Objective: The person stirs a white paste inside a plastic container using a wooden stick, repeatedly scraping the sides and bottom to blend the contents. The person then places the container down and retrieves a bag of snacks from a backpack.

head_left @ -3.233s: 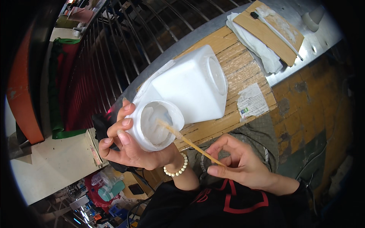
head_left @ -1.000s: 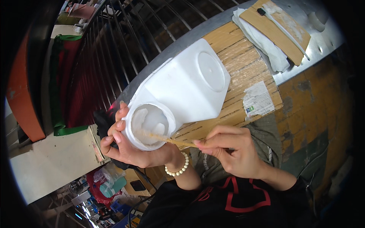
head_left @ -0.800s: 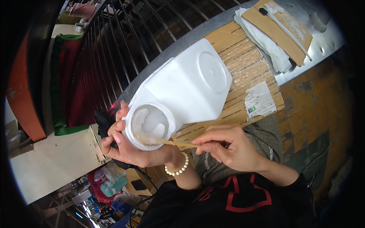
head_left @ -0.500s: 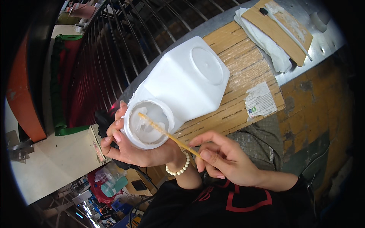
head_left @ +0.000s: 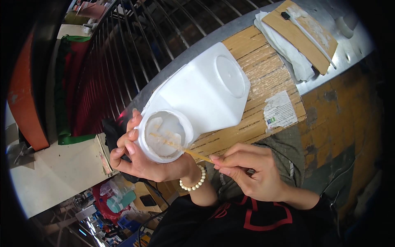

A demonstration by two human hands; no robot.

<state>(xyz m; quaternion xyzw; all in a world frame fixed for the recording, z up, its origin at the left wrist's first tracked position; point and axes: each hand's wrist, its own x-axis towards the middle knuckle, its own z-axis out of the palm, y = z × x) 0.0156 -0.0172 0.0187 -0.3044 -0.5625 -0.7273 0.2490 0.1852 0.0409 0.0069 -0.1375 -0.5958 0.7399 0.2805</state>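
My left hand (head_left: 154, 162) is wrapped round a round white plastic tub (head_left: 189, 127) from below and the left, its open mouth facing up. Inside lies a whitish, translucent paste (head_left: 175, 123). Pinched between thumb and fingers of my right hand (head_left: 255, 168) is a thin wooden stick (head_left: 199, 155), whose far end is down in the tub and smeared by motion. Just beyond the tub, a large white plastic container (head_left: 197, 90) with angled sides lies on cardboard; whether the two are joined I cannot tell.
A flattened cardboard sheet (head_left: 267, 57) rests on the metal table. At far right are a white cloth (head_left: 284, 49), a brown board (head_left: 304, 24) and a white-handled brush (head_left: 308, 37). A wire rack (head_left: 152, 41) stands behind, with a pale surface (head_left: 61, 173) at left.
The stick's near end has swung slightly down as my right hand closed into a tighter pinch and moved a little. The tub and large container have shifted slightly right.
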